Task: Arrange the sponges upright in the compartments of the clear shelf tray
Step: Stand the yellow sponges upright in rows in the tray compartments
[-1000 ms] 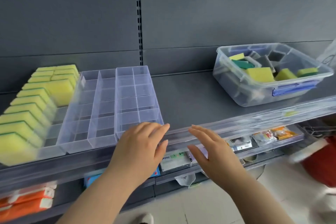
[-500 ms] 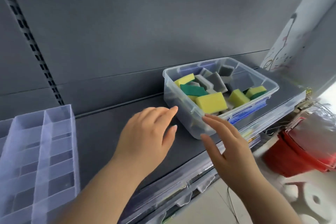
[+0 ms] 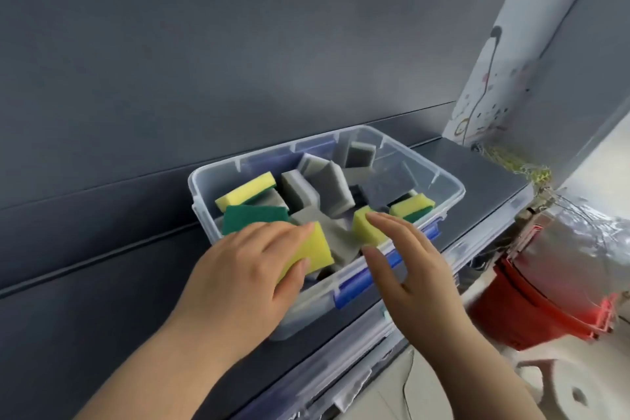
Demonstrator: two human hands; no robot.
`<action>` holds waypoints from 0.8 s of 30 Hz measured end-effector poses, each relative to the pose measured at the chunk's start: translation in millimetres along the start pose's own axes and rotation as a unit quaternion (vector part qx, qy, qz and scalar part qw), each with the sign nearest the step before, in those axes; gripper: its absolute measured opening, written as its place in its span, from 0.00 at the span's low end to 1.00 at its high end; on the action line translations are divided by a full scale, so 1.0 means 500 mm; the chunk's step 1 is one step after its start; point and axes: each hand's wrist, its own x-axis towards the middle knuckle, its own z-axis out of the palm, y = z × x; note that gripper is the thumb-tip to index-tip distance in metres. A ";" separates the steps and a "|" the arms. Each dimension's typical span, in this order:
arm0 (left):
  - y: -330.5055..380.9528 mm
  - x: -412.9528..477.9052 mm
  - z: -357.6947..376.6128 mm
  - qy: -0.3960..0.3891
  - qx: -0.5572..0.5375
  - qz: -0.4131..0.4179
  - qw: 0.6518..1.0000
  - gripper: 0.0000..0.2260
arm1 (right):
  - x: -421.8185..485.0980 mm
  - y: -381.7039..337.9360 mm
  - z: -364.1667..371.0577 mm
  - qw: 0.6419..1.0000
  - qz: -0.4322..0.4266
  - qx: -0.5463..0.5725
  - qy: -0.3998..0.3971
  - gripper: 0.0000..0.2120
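Now the left hand (image 3: 245, 269) holds a yellow sponge (image 3: 318, 245) between its fingers and thumb, inside the clear box (image 3: 422, 165) on the shelf (image 3: 102, 317). The right hand (image 3: 409, 266) is wide with straight fingers, just over the box's front edge, near a second yellow sponge (image 3: 364, 228). Grey sponges (image 3: 335, 191) and a green sponge (image 3: 255, 218) lie in the box too.

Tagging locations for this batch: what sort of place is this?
Probably a shop aisle mid-restocking: a grey panel-backed shelf, a clear strip along its front edge, and a clear bin of loose sponges. The left hand grips a yellow sponge.
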 end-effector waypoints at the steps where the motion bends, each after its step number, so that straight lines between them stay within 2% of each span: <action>1: 0.011 0.017 0.014 -0.002 0.007 -0.008 1.000 0.18 | 0.025 0.025 -0.009 1.000 -0.010 0.008 -0.007 0.18; 5: 0.057 0.093 0.060 0.002 0.026 -0.061 0.998 0.18 | 0.129 0.119 -0.066 0.997 -0.026 0.041 -0.066 0.17; 8: 0.079 0.138 0.096 -0.003 0.061 -0.104 0.993 0.18 | 0.208 0.197 -0.105 0.984 -0.026 -0.014 -0.176 0.19; 11: 0.099 0.165 0.128 -0.011 0.090 -0.152 0.984 0.18 | 0.270 0.259 -0.116 0.941 -0.006 -0.064 -0.333 0.22; 14: 0.119 0.180 0.150 -0.013 0.115 -0.179 0.977 0.17 | 0.311 0.283 -0.110 0.900 -0.005 -0.048 -0.433 0.25; 16: 0.127 0.187 0.154 -0.028 0.124 -0.199 0.972 0.17 | 0.334 0.286 -0.099 0.897 -0.025 -0.047 -0.438 0.22; 19: 0.124 0.193 0.155 -0.047 0.115 -0.213 0.969 0.17 | 0.367 0.283 -0.081 0.915 -0.067 -0.094 -0.386 0.18; 23: 0.097 0.204 0.154 -0.081 0.112 -0.136 0.981 0.13 | 0.384 0.287 -0.072 0.905 -0.049 -0.123 -0.403 0.19; 24: 0.090 0.211 0.155 -0.102 0.101 -0.120 0.982 0.18 | 0.384 0.288 -0.073 0.904 -0.037 -0.117 -0.409 0.20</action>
